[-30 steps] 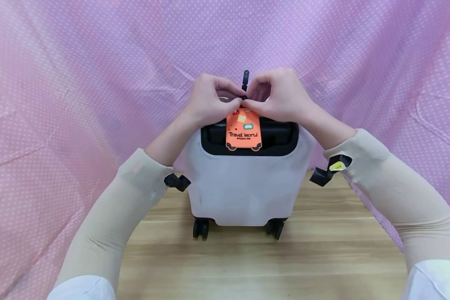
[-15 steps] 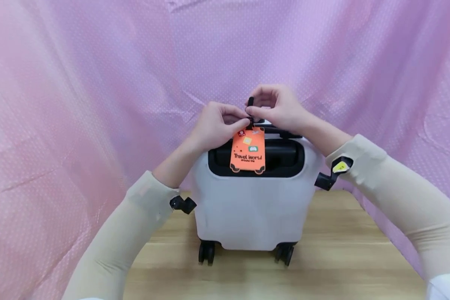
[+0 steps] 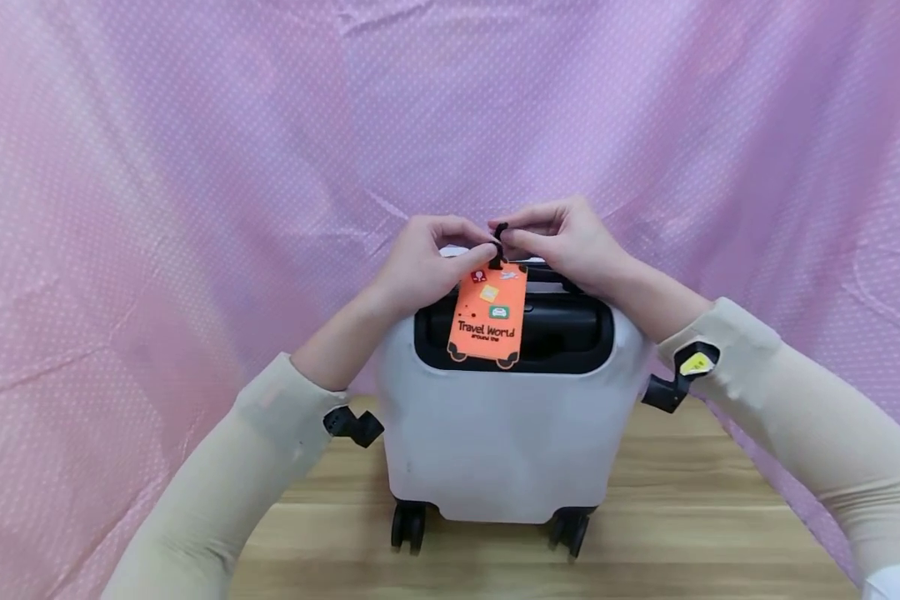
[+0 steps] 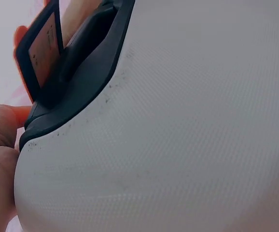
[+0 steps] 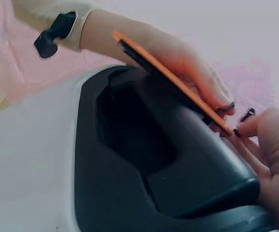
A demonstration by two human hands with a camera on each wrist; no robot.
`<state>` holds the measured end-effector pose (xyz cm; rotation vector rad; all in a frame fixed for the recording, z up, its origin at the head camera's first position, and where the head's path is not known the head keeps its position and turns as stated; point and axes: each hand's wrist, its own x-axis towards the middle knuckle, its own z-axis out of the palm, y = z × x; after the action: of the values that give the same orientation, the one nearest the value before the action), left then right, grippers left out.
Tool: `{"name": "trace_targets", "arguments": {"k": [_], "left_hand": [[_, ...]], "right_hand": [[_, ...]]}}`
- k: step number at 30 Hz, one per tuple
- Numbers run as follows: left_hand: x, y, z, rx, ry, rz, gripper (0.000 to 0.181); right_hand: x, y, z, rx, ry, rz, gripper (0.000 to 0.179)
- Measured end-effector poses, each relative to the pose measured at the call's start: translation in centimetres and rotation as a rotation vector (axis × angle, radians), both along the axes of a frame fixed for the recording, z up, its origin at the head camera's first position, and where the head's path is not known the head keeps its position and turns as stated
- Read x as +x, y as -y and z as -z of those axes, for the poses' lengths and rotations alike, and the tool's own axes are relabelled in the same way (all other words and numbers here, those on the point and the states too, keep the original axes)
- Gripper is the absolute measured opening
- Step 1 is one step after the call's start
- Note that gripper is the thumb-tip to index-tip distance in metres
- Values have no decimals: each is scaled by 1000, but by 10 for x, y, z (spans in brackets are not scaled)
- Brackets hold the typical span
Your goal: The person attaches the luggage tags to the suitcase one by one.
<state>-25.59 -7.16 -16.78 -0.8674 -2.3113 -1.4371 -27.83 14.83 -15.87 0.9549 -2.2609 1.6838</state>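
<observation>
An orange luggage tag (image 3: 487, 321) printed "Travel World" hangs in front of the black handle recess at the top of a white suitcase (image 3: 495, 450). My left hand (image 3: 431, 262) pinches its black strap (image 3: 501, 232) just above the tag. On the other side, my right hand (image 3: 581, 246) pinches the strap's upper part between thumb and fingers. The right wrist view shows the tag's orange edge (image 5: 178, 84) slanting over the black handle (image 5: 202, 150), a hand on either side. From the left wrist, the tag's dark-framed back (image 4: 45, 50) shows; fingers partly hide the strap.
The suitcase stands on black wheels (image 3: 408, 525) on a wood-patterned surface (image 3: 510, 567). Pink dotted cloth (image 3: 270, 125) hangs behind and along both sides. Each sleeve carries a small black camera mount (image 3: 352, 423).
The suitcase, tag and hands sit lower in the head view than a second ago. My right hand has come down with the strap's end, which stuck up free before and now bends over.
</observation>
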Motion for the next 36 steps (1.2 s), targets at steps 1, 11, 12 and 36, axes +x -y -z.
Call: {"name": "trace_targets", "arguments": {"k": [1, 11, 12, 36], "left_hand": [[1, -1, -1, 19, -2, 9, 16], [5, 6, -11, 131, 26, -20, 21], [6, 6, -13, 131, 22, -24, 22], [14, 15, -8, 107, -59, -30, 14]], "right_hand": [[1, -1, -1, 36, -22, 19, 27], [9, 9, -11, 333, -355, 166, 16], [9, 10, -12, 322, -364, 152, 16], [10, 17, -6, 221, -299, 85, 12]]}}
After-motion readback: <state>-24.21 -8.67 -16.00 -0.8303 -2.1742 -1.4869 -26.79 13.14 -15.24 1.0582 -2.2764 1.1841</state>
